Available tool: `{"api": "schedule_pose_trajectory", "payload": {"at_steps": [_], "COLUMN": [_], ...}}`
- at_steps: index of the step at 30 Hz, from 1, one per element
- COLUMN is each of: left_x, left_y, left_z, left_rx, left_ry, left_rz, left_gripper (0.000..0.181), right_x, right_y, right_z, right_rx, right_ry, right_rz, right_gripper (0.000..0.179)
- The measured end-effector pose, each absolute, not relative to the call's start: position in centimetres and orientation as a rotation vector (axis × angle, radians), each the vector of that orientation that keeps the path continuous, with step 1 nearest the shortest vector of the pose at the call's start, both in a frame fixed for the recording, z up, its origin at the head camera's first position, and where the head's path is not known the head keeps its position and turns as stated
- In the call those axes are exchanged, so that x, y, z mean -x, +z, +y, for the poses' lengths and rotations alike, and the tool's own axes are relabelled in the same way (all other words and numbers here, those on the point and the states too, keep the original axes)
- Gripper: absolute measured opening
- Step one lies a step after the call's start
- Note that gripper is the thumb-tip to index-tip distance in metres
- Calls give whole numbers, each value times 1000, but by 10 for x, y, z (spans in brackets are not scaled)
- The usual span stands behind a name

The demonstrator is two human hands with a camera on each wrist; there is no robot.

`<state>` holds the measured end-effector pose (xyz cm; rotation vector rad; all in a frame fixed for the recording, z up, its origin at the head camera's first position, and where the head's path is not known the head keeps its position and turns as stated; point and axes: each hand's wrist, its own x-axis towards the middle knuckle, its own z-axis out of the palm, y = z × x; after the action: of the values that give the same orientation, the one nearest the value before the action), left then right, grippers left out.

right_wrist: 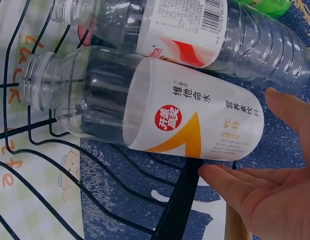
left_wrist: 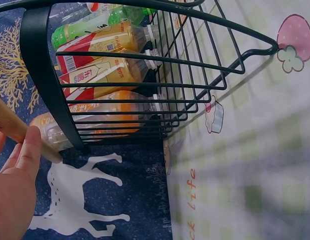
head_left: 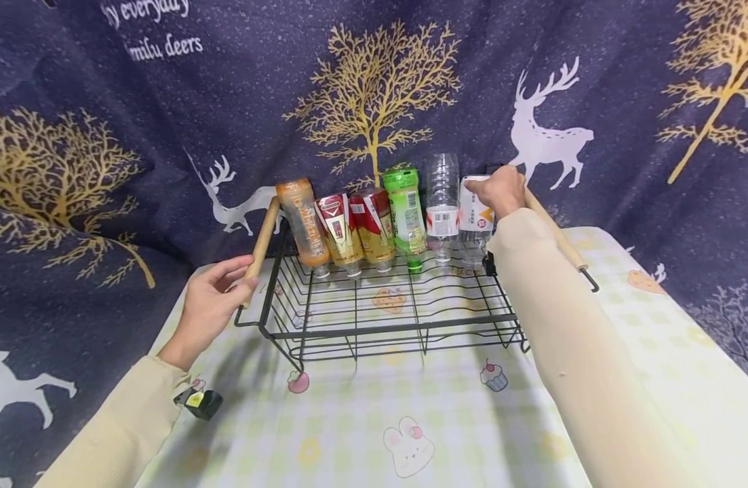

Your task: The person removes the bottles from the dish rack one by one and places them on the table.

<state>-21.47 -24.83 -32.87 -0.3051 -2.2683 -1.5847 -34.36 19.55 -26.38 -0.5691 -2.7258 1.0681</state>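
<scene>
My left hand point(head_left: 211, 298) grips the left wooden handle point(head_left: 264, 237) of a black wire basket point(head_left: 374, 333) between thumb and fingers. At the basket's back right, my right hand point(right_wrist: 275, 185) spreads thumb and fingers around the base end of a clear bottle with a white label point(right_wrist: 195, 115). Its fingertips are close to the bottle's side, and the palm is apart from the base. That bottle stands neck down on the wires. Beside it, also neck down, is a ribbed clear bottle point(head_left: 442, 196).
Further left along the back lean a green bottle point(head_left: 405, 213), two red-and-gold bottles point(head_left: 374, 227) and an orange-labelled bottle point(head_left: 304, 220), all upside down. The right wooden handle point(head_left: 557, 230) tilts outward. A checked tablecloth point(head_left: 349, 427) lies below; a dark deer-print cloth point(head_left: 239, 88) hangs behind.
</scene>
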Motion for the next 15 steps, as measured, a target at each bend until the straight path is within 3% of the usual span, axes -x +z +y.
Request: {"api": "schedule_pose_trajectory", "payload": {"at_steps": [15], "left_x": [214], "left_y": [-330], "left_z": [-250], "left_rx": [330], "left_ry": [-1607], "left_rz": [-2252], "left_gripper": [31], "right_x": [352], "right_y": [-279], "right_z": [191], "right_rx": [591], "right_ry": [1078], "right_rz": [-2630], "right_gripper": [73]}}
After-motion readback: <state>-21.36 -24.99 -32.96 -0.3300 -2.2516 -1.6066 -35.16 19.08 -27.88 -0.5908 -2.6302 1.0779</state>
